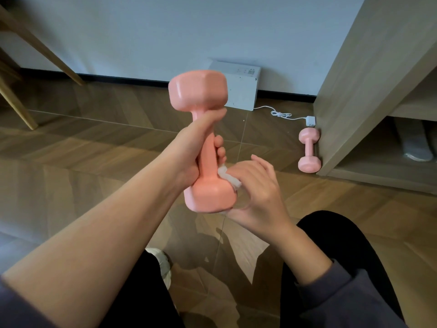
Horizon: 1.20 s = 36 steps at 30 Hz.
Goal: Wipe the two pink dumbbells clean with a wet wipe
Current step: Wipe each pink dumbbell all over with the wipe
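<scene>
A pale grey-blue wall [142,31] meets a wood-patterned tile floor [82,150] along a dark baseboard [118,79]. A light wooden shelf unit [366,79] stands right, slanted wooden legs [47,52] left. A white box [241,91] sits against the wall.

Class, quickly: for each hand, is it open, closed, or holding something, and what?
Left hand: grips the handle of the raised dumbbell.
Right hand: holds the wipe, pressing it against that dumbbell's lower end.

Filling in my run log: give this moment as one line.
left hand: grips raised pink dumbbell by handle | right hand: holds white wet wipe against lower head | second pink dumbbell: on wooden floor beside beige cabinet
</scene>
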{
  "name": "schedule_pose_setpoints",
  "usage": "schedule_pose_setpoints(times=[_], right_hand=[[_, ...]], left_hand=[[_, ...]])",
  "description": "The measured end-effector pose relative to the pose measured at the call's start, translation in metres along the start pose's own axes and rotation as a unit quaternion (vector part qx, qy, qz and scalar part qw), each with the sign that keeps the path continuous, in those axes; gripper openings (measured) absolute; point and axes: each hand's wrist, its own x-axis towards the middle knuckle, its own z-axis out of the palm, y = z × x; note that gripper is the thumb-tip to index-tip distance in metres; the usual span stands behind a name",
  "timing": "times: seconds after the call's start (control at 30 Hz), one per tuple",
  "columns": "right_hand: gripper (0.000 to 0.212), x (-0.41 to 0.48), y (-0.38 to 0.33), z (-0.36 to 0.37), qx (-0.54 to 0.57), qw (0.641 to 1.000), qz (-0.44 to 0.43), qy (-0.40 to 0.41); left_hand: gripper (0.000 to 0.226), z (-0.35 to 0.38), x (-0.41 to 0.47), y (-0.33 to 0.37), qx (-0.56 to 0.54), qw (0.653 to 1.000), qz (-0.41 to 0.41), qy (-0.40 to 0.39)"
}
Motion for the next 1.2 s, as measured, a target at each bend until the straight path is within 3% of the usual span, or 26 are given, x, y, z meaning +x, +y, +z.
schedule_pose_setpoints(times=[0.17,0.33,0.47,0.57,0.67,0.83,0.93,1.03,1.13,1.2], right_hand=[[0.050,-0.007,-0.005,0.000,-0.022,0.999,-0.042,0.011],[0.051,-0.004,-0.011,0.001,-0.034,0.999,0.006,-0.020],[0.058,0.002,-0.007,-0.013,0.076,0.981,0.103,-0.143],[0.032,0.004,0.007,-0.032,0.146,0.954,0.164,-0.202],[0.019,0.005,0.015,-0.051,0.160,0.948,0.233,-0.146],[0.024,0.013,0.012,-0.064,0.199,0.929,0.276,0.148],[0.019,0.017,0.004,-0.066,0.239,0.900,0.259,0.256],[0.024,0.019,-0.005,-0.063,0.243,0.917,0.208,0.239],[0.028,0.015,-0.010,-0.056,0.170,0.963,0.141,0.153],[0.029,0.012,-0.014,-0.053,0.175,0.972,0.127,0.089]], left_hand=[[0.023,-0.003,0.003,-0.004,-0.001,0.998,-0.009,0.062],[0.029,-0.002,0.004,-0.008,0.033,0.998,0.004,0.060],[0.023,0.001,0.005,-0.010,0.030,0.998,0.039,0.050],[0.025,-0.002,0.004,-0.016,0.072,0.993,0.053,0.083],[0.027,-0.003,0.002,-0.024,0.140,0.983,0.077,0.095],[0.021,-0.009,-0.001,-0.037,0.304,0.940,0.122,0.100],[0.024,-0.008,0.000,-0.039,0.401,0.902,0.138,0.082],[0.027,-0.004,-0.002,-0.042,0.437,0.885,0.142,0.073],[0.031,-0.004,-0.006,-0.043,0.467,0.868,0.147,0.078],[0.032,-0.006,-0.007,-0.042,0.479,0.859,0.154,0.090]])
